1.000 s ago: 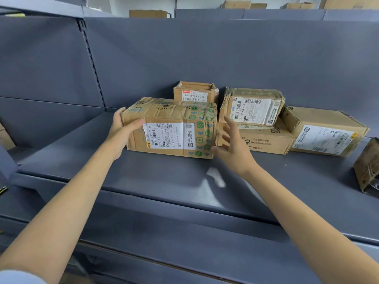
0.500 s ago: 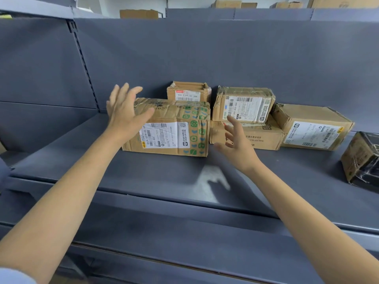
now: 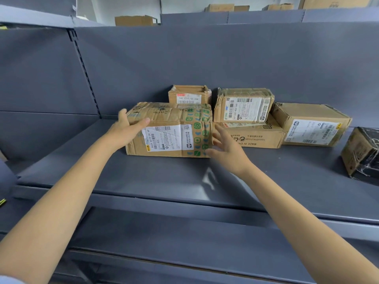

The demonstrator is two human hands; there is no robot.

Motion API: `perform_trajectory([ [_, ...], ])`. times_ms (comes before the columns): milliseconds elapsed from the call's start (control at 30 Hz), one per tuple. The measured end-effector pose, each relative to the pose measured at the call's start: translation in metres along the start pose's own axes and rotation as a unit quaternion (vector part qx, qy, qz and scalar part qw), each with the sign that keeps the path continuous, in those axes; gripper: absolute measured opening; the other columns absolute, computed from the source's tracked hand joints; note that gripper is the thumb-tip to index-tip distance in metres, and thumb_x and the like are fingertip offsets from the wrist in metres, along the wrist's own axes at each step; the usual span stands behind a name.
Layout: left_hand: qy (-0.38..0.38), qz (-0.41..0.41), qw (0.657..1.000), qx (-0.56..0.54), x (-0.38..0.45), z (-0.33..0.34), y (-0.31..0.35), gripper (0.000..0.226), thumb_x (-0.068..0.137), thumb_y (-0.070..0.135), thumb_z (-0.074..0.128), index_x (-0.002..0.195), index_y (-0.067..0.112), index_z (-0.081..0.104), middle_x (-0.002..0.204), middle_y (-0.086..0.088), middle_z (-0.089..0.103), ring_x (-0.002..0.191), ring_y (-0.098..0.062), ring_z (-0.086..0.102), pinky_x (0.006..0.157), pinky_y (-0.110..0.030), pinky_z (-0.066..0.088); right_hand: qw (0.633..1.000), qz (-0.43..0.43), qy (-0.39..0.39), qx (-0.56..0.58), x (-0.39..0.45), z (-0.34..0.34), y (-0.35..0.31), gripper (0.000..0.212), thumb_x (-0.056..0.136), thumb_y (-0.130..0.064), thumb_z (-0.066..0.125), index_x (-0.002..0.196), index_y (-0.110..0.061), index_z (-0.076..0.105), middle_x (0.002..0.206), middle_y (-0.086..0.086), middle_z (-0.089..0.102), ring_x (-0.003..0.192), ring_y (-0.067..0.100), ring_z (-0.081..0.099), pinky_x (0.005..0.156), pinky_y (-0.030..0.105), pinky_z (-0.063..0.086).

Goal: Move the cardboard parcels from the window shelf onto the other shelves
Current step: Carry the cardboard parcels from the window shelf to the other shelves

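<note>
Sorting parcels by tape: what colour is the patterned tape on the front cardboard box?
Green icons on the brown cardboard box's tape, clearest in the head view.

- Even, soft light falls on the grey shelf (image 3: 143, 177); nothing is dim.
- A pale patch of glare (image 3: 208, 179) lies on the shelf surface, just in front of the green-taped parcel (image 3: 170, 130).
- Soft shadows sit beneath that parcel's front edge and under both forearms.
- The bright white wall (image 3: 123, 5) far above the parcel is nearly washed out.
- Wide-angle bending curves the shelf edges, strongest toward the frame borders.
- The label print on the parcel is slightly soft; the arms at the bottom look stretched.
</note>
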State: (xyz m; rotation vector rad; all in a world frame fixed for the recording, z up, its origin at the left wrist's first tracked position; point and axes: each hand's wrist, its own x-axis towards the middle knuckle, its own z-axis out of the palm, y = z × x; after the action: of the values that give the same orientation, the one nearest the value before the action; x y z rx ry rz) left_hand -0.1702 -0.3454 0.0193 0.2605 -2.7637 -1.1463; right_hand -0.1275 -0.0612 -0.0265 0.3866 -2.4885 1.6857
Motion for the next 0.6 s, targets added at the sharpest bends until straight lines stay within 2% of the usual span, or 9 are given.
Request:
perform_trajectory([
  [67, -0.005, 0.010, 1.000, -0.014, 0.000, 0.000, -0.002, 0.094, 0.080, 0.067, 0.052, 0.149, 0.028, 0.002, 0.153, -0.006, 0.026, 0.137, -0.028, 0.030, 0.108, -0.047, 0.034, 1.000, -0.009, -0.008, -0.005, 0.002, 0.006, 0.002, 0.086, 0.078, -0.010, 0.068, 0.150, -0.024, 0.022, 0.138, -0.005, 0.048, 0.131, 0.016, 0.045, 0.107, 0.039, 0.041],
  [200, 0.008, 0.032, 0.999, -0.031, -0.004, 0.005, -0.002, 0.093, 0.083, 0.057, 0.057, 0.149, 0.029, -0.002, 0.154, -0.007, 0.022, 0.139, -0.028, 0.025, 0.108, -0.041, 0.027, 1.000, -0.009, -0.013, -0.011, 0.002, 0.007, 0.005, 0.085, 0.082, -0.002, 0.065, 0.151, -0.021, 0.018, 0.143, -0.003, 0.044, 0.136, 0.016, 0.039, 0.104, 0.027, 0.039],
  [267, 0.047, 0.039, 0.998, -0.022, -0.011, 0.008, 0.002, 0.097, 0.082, 0.055, 0.061, 0.149, 0.030, -0.004, 0.156, -0.007, 0.015, 0.142, -0.029, 0.017, 0.110, -0.046, 0.022, 1.000, 0.001, -0.014, -0.008, -0.001, 0.004, 0.006, 0.083, 0.084, -0.001, 0.063, 0.151, -0.021, 0.019, 0.146, -0.005, 0.039, 0.137, 0.016, 0.036, 0.102, 0.024, 0.037],
  [300, 0.087, 0.061, 0.994, 0.019, -0.014, 0.010, 0.005, 0.098, 0.080, 0.052, 0.063, 0.149, 0.028, -0.003, 0.157, -0.009, 0.010, 0.144, -0.029, 0.008, 0.112, -0.050, 0.017, 1.000, 0.009, -0.006, -0.005, -0.004, 0.002, 0.006, 0.080, 0.086, -0.001, 0.063, 0.150, -0.021, 0.019, 0.146, -0.005, 0.038, 0.138, 0.016, 0.035, 0.100, 0.022, 0.036],
  [400, 0.182, 0.198, 0.950, 0.156, -0.021, 0.022, 0.021, 0.095, 0.078, 0.046, 0.064, 0.149, 0.022, 0.006, 0.157, -0.015, -0.003, 0.144, -0.029, -0.011, 0.111, -0.059, 0.000, 0.998, 0.019, 0.046, -0.024, -0.018, -0.008, 0.004, 0.075, 0.088, -0.004, 0.061, 0.149, -0.021, 0.021, 0.150, 0.004, 0.034, 0.139, 0.019, 0.034, 0.102, 0.024, 0.036],
  [500, 0.174, 0.318, 0.911, 0.197, -0.028, 0.040, 0.054, 0.086, 0.077, 0.047, 0.057, 0.148, 0.018, 0.018, 0.157, -0.017, -0.002, 0.144, -0.033, -0.009, 0.110, -0.060, -0.002, 0.992, 0.001, 0.106, -0.066, -0.035, -0.031, 0.001, 0.067, 0.087, -0.004, 0.061, 0.145, -0.017, 0.032, 0.139, -0.002, 0.044, 0.133, 0.017, 0.040, 0.105, 0.029, 0.037],
  [600, 0.140, 0.407, 0.882, 0.193, -0.041, 0.069, 0.089, 0.079, 0.075, 0.041, 0.058, 0.144, 0.015, 0.031, 0.156, -0.020, 0.004, 0.144, -0.037, -0.005, 0.109, -0.061, -0.003, 0.979, 0.000, 0.176, -0.099, -0.056, -0.065, -0.004, 0.060, 0.086, -0.003, 0.061, 0.140, -0.015, 0.040, 0.120, -0.010, 0.047, 0.116, 0.006, 0.044, 0.105, 0.030, 0.039],
])
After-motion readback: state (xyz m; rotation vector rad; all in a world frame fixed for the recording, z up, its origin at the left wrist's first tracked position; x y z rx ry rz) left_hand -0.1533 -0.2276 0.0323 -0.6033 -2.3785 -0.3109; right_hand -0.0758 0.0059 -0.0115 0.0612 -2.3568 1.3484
